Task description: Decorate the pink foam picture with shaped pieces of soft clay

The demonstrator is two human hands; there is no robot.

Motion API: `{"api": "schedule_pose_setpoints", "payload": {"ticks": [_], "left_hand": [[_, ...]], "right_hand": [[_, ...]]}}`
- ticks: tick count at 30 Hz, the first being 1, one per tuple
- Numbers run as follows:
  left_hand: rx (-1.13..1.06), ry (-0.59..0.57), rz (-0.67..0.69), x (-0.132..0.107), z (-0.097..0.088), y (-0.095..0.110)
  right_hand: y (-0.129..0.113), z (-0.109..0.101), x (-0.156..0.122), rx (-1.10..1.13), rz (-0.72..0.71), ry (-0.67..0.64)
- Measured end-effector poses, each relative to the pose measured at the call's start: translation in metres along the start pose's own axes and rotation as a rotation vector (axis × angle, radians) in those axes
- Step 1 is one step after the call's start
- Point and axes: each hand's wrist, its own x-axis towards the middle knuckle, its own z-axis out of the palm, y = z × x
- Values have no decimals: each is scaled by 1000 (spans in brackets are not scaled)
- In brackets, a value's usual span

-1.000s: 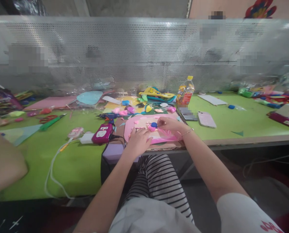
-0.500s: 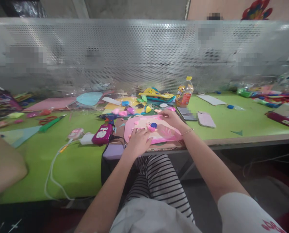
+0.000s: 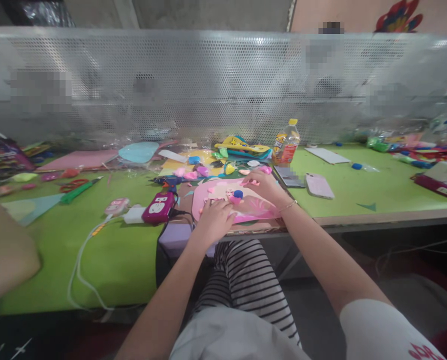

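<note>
A pink rounded sheet (image 3: 198, 192) with a pale middle lies before me, decorated with a small figure and a pink-and-blue lump (image 3: 237, 196) that looks like modelling clay. My left hand (image 3: 216, 217) rests on its near left part, fingers stretched out and holding nothing. At the sheet's far right edge, my right hand (image 3: 265, 186) has its fingers bent down and pressed together over a small pink piece (image 3: 252, 182), possibly clay. The fingertips partly cover that piece. Under the sheet is a brown patterned board (image 3: 186, 200).
Left of the sheet are a magenta device (image 3: 159, 207) with white cables, a blue glue gun (image 3: 170, 183) and a green cutter (image 3: 81, 190). Coloured lumps (image 3: 202, 170) lie behind it. A bottle (image 3: 286, 145) and phone (image 3: 320, 185) stand to the right. Another person's arm (image 3: 6, 245) reaches in at left.
My right hand has shifted slightly, its fingers curling further down over the pink piece. My left hand stays in place on the sheet.
</note>
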Motion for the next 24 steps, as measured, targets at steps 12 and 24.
{"api": "schedule_pose_setpoints", "payload": {"ticks": [12,24], "left_hand": [[-9,27,6,0,-1,2],[-32,24,18,1,0,0]], "right_hand": [[-4,14,-5,-26,-84,-157],[4,19,-7,-79,0,-247]]}}
